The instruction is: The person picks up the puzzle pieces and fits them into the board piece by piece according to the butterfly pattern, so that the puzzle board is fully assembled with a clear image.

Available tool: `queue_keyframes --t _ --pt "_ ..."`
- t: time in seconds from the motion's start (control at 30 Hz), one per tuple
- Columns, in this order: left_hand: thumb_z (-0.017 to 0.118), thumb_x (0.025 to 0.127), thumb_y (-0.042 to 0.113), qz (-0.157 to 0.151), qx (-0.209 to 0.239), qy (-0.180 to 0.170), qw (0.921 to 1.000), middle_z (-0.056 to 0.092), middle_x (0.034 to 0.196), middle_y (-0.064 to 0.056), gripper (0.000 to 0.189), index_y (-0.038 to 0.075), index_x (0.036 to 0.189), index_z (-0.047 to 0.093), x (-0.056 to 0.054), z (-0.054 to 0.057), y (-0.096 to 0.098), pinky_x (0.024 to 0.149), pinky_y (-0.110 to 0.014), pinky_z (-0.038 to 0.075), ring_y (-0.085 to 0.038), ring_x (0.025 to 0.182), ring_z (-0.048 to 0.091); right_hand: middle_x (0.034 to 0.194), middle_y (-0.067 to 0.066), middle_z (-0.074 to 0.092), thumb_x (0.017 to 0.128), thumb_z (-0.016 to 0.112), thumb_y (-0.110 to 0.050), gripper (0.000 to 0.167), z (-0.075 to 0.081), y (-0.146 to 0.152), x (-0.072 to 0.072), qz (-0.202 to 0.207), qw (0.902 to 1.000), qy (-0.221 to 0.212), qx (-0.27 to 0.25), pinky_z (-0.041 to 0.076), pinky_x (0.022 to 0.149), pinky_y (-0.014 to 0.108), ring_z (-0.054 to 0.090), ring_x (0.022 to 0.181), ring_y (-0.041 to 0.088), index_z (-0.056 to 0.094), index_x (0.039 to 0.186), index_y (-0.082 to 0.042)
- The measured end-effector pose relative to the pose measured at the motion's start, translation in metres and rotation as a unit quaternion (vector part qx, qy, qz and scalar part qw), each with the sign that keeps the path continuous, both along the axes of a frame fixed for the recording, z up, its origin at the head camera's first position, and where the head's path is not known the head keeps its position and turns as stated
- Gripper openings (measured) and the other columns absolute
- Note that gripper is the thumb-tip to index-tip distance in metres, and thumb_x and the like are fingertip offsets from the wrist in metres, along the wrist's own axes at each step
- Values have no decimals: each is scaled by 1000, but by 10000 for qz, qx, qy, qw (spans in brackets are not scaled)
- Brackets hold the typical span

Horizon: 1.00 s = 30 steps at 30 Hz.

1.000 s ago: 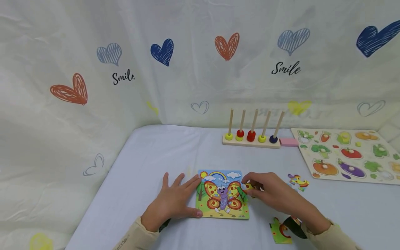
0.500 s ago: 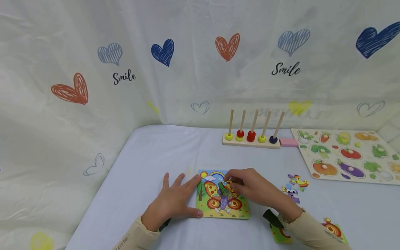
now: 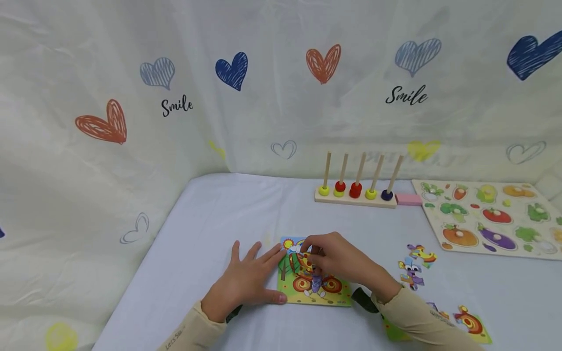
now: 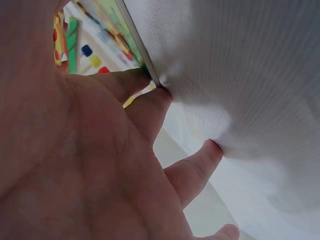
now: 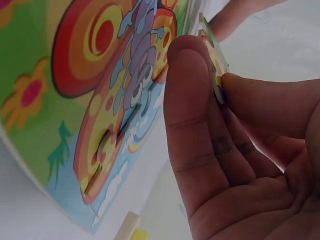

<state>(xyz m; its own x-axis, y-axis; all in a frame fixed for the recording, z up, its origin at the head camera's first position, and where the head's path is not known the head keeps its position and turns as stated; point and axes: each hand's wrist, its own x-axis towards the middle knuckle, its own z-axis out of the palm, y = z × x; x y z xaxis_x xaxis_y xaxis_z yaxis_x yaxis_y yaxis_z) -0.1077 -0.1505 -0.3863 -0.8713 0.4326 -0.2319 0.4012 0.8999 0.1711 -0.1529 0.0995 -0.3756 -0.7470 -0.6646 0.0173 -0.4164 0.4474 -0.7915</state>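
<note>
A butterfly jigsaw board (image 3: 325, 290) lies on the white tablecloth near the front edge. My left hand (image 3: 259, 275) lies flat on the cloth beside it, with straight fingers touching the board's left edge (image 4: 136, 42). My right hand (image 3: 313, 251) hovers over the board's upper left part. Its thumb and fingers (image 5: 192, 115) pinch a small jigsaw piece (image 5: 216, 70) by the edge, just above the butterfly picture (image 5: 100, 100). In the head view the hand mostly hides the piece.
Loose jigsaw pieces lie to the right of the board (image 3: 412, 270) and by my right sleeve (image 3: 471, 324). At the back stand a wooden peg rack with coloured beads (image 3: 357, 192), a pink block (image 3: 408, 199) and a vegetable peg puzzle (image 3: 491, 219). A heart-printed curtain surrounds the table.
My right hand has carried the piece leftward from the board's right edge to its upper left area. The left hand has stayed in place.
</note>
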Motion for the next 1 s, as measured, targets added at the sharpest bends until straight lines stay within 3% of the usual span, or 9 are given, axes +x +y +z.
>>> queue_keyframes --t 0.27,0.5,0.8,1.0 --pt "78 85 72 -34 -40 -17 10000 34 173 8 103 25 168 39 -1 -1 0 117 -80 9 -42 155 32 77 -5 67 98 69 4 12 -5 -13 -3 54 9992 289 289 55 60 26 59 63 6 75 108 -2" --pt "77 85 73 -33 -52 -16 10000 34 173 8 103 25 168 39 -1 1 0 117 -81 9 -42 155 33 74 -6 65 97 69 3 8 -11 -23 -5 -156 9964 575 609 51 56 26 56 60 7 75 100 -2" --pt "79 84 71 -4 6 -28 10000 33 173 9 104 24 168 39 0 2 -2 117 -81 8 -42 155 32 73 -5 64 97 70 2 6 -11 -33 -4 -310 9945 636 775 49 55 26 55 59 9 73 94 -2" --pt "77 86 71 -9 6 -62 10000 33 174 9 102 26 168 38 0 0 -2 117 -80 7 -42 155 32 77 -2 65 97 70 3 8 -7 -42 1 -695 9912 422 1041 50 58 27 56 65 12 69 93 -3"
